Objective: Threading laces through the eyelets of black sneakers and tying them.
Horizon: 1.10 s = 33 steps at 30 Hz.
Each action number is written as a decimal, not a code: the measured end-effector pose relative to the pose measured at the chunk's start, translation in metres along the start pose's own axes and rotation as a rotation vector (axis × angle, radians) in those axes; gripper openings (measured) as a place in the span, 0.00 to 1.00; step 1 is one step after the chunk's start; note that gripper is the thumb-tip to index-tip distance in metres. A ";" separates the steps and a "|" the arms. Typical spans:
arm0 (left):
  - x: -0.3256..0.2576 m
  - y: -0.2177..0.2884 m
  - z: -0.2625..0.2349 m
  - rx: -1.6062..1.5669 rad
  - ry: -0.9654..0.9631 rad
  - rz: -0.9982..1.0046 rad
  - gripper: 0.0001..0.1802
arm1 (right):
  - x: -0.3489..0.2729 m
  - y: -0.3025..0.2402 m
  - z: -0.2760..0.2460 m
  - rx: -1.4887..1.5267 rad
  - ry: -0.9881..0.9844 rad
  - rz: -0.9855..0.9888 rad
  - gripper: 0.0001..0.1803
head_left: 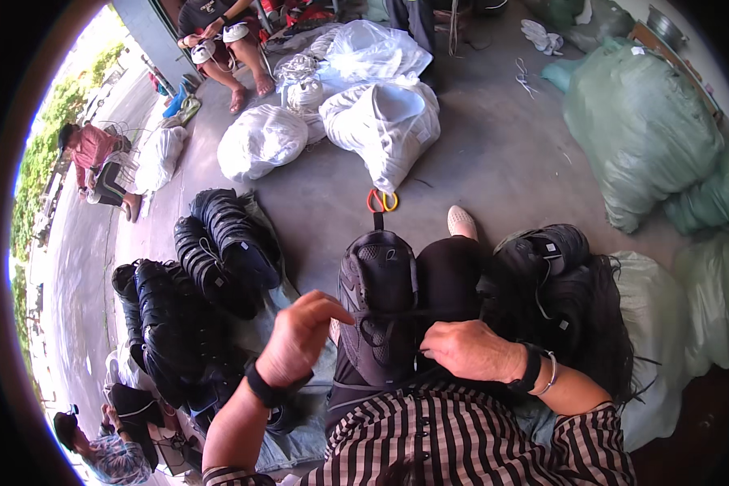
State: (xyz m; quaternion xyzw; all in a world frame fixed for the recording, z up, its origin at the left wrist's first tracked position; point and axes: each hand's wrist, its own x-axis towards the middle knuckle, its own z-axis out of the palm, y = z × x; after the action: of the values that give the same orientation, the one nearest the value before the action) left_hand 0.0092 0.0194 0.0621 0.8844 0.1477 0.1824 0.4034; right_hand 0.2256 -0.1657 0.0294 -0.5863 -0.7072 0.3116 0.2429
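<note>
On my lap lies a black shoe upper (373, 275) with mesh patches and a loop at its far end. My left hand (300, 330) is beside its left edge, thumb and forefinger pinched on a thin black shoelace (397, 314). The lace runs across the shoe toward the right. My right hand (471, 350) is closed at the shoe's right side, fingers pressed together; what they grip is too dark to make out. Black wristbands are on both wrists. Scissors (383, 201) with red and yellow handles show just beyond the shoe.
Rows of black shoe uppers (166, 324) lie at my left, with another pile (543, 275) at my right. White sacks (381, 130) stand ahead, big green sacks (644, 121) at far right. A seated person (219, 36) handles white pieces; other people are at the left.
</note>
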 end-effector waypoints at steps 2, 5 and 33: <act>0.006 0.035 0.019 0.270 -0.110 0.013 0.14 | -0.009 0.004 0.012 0.013 0.075 -0.016 0.06; 0.006 0.038 0.035 0.521 -0.128 0.026 0.14 | -0.015 0.006 0.013 -0.108 -0.055 -0.048 0.04; 0.012 -0.007 0.053 0.358 0.417 0.010 0.12 | 0.040 0.034 -0.019 0.957 0.056 0.463 0.13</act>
State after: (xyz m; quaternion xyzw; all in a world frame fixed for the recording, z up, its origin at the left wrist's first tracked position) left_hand 0.0423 -0.0064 0.0263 0.8858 0.2530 0.3334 0.2005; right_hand 0.2545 -0.1196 0.0170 -0.5588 -0.3313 0.6290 0.4270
